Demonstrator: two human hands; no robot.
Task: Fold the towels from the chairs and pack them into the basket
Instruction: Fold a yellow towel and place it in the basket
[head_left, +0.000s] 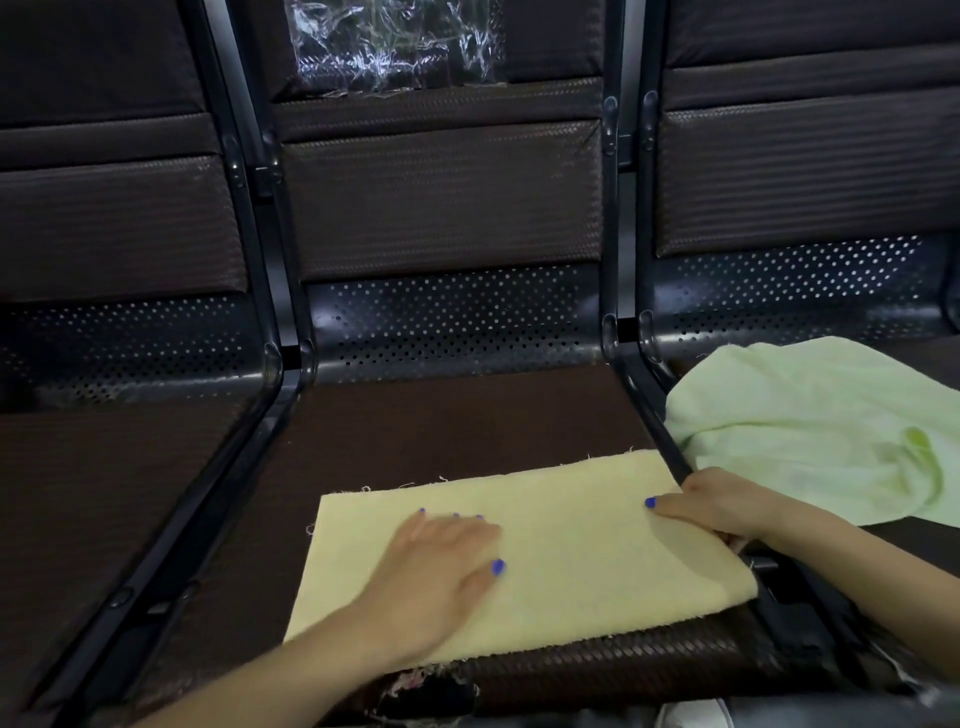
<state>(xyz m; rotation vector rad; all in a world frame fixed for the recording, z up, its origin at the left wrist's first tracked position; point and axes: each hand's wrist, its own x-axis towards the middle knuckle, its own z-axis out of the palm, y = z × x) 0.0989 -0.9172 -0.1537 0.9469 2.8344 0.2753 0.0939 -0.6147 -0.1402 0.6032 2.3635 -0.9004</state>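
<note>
Left hand lies flat, fingers straight, pressing the folded yellow towel on the middle chair seat. Right hand has its grip curled around that towel's right edge, thumb on top. Over on the next seat sits a crumpled green towel, touching nothing else.

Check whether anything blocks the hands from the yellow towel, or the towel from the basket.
Nothing blocks the hands: the left hand lies flat on the yellow towel and the right hand holds its right edge. No basket is in view, so that path cannot be judged.
</note>
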